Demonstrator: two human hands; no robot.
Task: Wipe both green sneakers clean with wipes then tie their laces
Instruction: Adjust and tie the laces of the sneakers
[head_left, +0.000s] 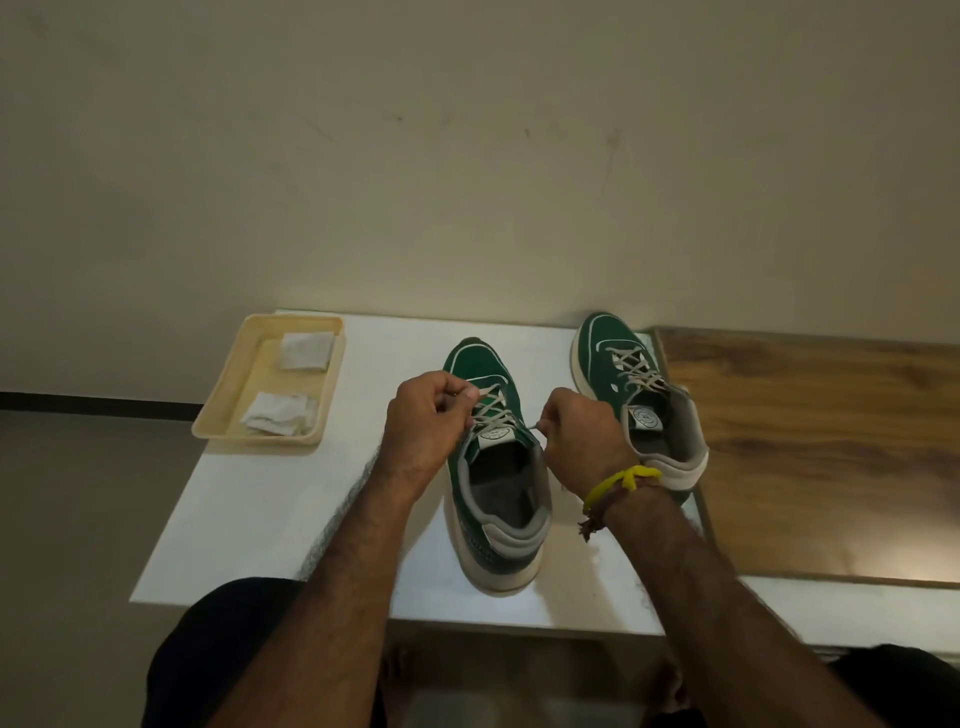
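Both hands pinch flat laces (493, 410) on suede sneaker (493, 467).

Both bare forearms reach forward from the bottom of the view, angling inward toward each other. The left hand (423, 421) is curled into a loose fist, knuckles up, its thumb and fingertips pinching a lace (485, 392) at the top of the fist. The right hand (582, 436) is curled too, pinching a lace end (535, 427) at its inner side. The right wrist wears a yellow band (618, 483) and a brown thread. The hands sit level, apart.
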